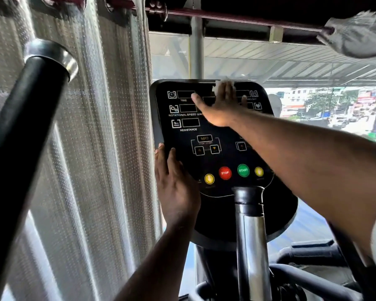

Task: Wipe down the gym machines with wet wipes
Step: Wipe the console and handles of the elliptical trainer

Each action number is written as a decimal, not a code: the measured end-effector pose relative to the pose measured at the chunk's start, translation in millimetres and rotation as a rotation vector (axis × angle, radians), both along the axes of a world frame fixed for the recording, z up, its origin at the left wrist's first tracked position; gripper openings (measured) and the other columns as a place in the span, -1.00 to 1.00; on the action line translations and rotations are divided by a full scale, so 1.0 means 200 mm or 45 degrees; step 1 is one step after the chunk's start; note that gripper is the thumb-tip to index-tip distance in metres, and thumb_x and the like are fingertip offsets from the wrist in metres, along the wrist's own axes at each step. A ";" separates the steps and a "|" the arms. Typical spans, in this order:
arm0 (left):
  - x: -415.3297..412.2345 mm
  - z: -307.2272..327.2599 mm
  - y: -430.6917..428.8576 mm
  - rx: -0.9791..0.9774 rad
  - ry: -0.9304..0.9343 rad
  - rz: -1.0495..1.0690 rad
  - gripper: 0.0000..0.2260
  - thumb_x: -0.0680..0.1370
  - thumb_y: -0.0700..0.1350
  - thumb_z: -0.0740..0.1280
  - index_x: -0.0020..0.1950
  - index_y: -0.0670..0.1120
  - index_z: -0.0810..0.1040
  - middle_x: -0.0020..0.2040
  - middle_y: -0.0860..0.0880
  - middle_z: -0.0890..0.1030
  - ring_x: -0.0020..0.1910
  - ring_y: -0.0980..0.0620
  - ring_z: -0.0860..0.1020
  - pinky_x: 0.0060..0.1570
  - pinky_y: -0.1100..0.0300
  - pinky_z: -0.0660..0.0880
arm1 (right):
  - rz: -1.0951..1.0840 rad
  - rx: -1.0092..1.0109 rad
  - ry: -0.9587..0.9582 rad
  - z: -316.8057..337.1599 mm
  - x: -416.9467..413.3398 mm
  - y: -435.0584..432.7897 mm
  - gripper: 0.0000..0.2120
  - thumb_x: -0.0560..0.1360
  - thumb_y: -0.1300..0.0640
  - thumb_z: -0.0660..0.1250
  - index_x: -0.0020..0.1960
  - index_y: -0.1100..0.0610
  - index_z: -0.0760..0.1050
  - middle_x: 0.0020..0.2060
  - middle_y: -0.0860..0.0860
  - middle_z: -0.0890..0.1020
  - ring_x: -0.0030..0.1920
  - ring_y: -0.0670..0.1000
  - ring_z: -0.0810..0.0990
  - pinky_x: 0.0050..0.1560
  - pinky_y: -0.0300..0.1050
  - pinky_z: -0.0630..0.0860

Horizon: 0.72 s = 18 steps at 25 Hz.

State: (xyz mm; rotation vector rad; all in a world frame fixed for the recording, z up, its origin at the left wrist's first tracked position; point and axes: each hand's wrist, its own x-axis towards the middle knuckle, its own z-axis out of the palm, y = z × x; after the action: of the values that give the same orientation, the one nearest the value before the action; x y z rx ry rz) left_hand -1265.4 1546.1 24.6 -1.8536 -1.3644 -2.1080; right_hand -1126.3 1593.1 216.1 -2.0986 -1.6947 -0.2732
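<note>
A silvery dotted curtain hangs left of the console, and behind the console a window looks out on a bright street. The console is a black panel with readouts marked TIME, ROTATIONAL SPEED and RESISTANCE. Along its lower part sit a red STOP button and a green START button, with a yellow button to either side of the pair.

The right hand lies flat on the console's upper middle, fingers straight and slightly spread. It presses a white wipe against the panel, and the wipe shows just past the fingertips at the console's top edge.

The left hand rests on the console's lower left edge with its fingers straight, gripping nothing.

A chrome post rises in front of the console's bottom. A black bar slants well to the console's left.
</note>
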 end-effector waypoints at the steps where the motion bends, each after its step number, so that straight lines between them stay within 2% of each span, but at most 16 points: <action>1: 0.00 0.00 -0.01 -0.002 0.011 -0.002 -0.58 0.69 -0.18 0.07 0.53 -0.21 0.43 0.63 -0.19 0.31 0.63 -0.15 0.24 0.60 -0.01 0.21 | 0.107 -0.092 -0.049 -0.06 0.01 -0.05 0.20 0.30 -0.73 -0.33 0.60 0.09 -0.53 0.59 0.04 -0.50 0.60 0.06 -0.48 0.60 0.24 -0.39; 3: -0.01 0.00 -0.02 -0.010 0.031 -0.019 -0.59 0.70 -0.21 0.10 0.54 -0.20 0.42 0.64 -0.19 0.29 0.64 -0.14 0.22 0.61 -0.02 0.20 | 0.503 -0.241 -0.404 -0.18 0.00 -0.15 0.12 0.36 -0.71 -0.26 0.56 0.02 -0.59 0.55 -0.03 -0.55 0.57 -0.01 -0.53 0.59 0.21 -0.42; 5: 0.00 0.00 -0.02 -0.011 0.040 -0.015 -0.61 0.69 -0.29 0.18 0.53 -0.21 0.42 0.64 -0.20 0.29 0.64 -0.15 0.22 0.61 -0.01 0.19 | 0.679 -0.282 -0.688 -0.23 0.03 -0.23 0.03 0.43 -0.66 -0.24 0.58 -0.03 -0.57 0.56 -0.06 -0.51 0.59 -0.05 -0.48 0.57 0.18 -0.47; 6: 0.00 0.00 -0.02 -0.015 0.042 -0.007 -0.62 0.69 -0.30 0.20 0.52 -0.22 0.43 0.63 -0.21 0.29 0.63 -0.15 0.23 0.62 0.02 0.17 | 0.598 -0.252 -0.644 -0.20 0.08 -0.24 0.04 0.43 -0.66 -0.26 0.59 -0.02 -0.54 0.58 -0.02 -0.49 0.61 -0.02 -0.45 0.57 0.18 -0.47; 8: 0.00 0.00 -0.01 -0.025 0.024 -0.010 -0.64 0.70 -0.28 0.20 0.51 -0.23 0.44 0.63 -0.21 0.30 0.63 -0.16 0.24 0.61 0.09 0.14 | 0.141 -0.223 -0.276 -0.09 0.19 -0.24 0.16 0.33 -0.72 -0.33 0.60 0.07 -0.50 0.58 0.08 -0.47 0.62 0.09 -0.44 0.60 0.24 -0.40; 9: 0.00 0.01 -0.02 -0.026 0.019 -0.012 -0.65 0.71 -0.27 0.19 0.51 -0.23 0.45 0.63 -0.21 0.30 0.63 -0.15 0.25 0.61 0.10 0.15 | 0.001 -0.250 -0.141 -0.06 0.22 -0.24 0.26 0.24 -0.76 -0.34 0.59 0.12 -0.50 0.57 0.12 -0.49 0.61 0.13 -0.45 0.61 0.27 -0.34; 10: 0.00 0.01 -0.02 -0.018 0.023 -0.011 -0.65 0.71 -0.26 0.19 0.50 -0.24 0.45 0.63 -0.21 0.30 0.63 -0.16 0.25 0.60 0.09 0.16 | 0.008 -0.284 -0.096 -0.07 0.20 -0.24 0.33 0.18 -0.79 -0.33 0.58 0.14 -0.53 0.55 0.13 -0.52 0.60 0.16 -0.46 0.62 0.29 -0.30; 11: 0.00 0.01 -0.02 -0.010 0.029 -0.011 -0.65 0.71 -0.27 0.18 0.50 -0.24 0.45 0.63 -0.21 0.30 0.63 -0.16 0.25 0.60 0.07 0.17 | 0.116 -0.325 -0.174 -0.11 0.17 -0.24 0.36 0.16 -0.81 -0.30 0.56 0.15 -0.56 0.52 0.12 -0.55 0.59 0.17 -0.47 0.63 0.27 -0.28; 13: 0.00 0.00 -0.02 -0.022 0.034 -0.008 -0.65 0.71 -0.27 0.19 0.51 -0.24 0.45 0.63 -0.21 0.30 0.63 -0.15 0.25 0.61 0.05 0.18 | 0.377 -0.354 -0.489 -0.19 0.10 -0.26 0.27 0.28 -0.76 -0.26 0.56 0.15 -0.56 0.52 0.09 -0.54 0.58 0.10 -0.46 0.64 0.14 -0.29; 15: 0.00 0.01 -0.01 -0.028 0.037 0.002 -0.65 0.71 -0.26 0.19 0.50 -0.24 0.45 0.63 -0.21 0.30 0.63 -0.16 0.25 0.61 0.00 0.20 | 0.445 -0.221 -0.741 -0.18 0.12 -0.25 0.07 0.47 -0.61 -0.30 0.62 0.17 -0.45 0.60 0.11 -0.41 0.63 0.05 -0.35 0.65 0.08 -0.23; 18: 0.00 0.00 -0.01 -0.013 0.034 0.011 -0.66 0.71 -0.24 0.20 0.48 -0.24 0.48 0.62 -0.22 0.32 0.62 -0.18 0.27 0.59 -0.08 0.25 | 0.315 0.015 -0.701 -0.01 0.27 -0.10 -0.23 0.69 -0.31 -0.25 0.67 0.21 -0.25 0.66 0.14 -0.20 0.68 0.09 -0.13 0.67 0.13 -0.03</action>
State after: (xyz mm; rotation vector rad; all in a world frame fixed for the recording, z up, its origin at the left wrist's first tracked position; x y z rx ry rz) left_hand -1264.8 1543.9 24.5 -1.8697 -1.3779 -2.0684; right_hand -1072.7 1572.2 213.4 -1.8814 -2.2246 -0.8392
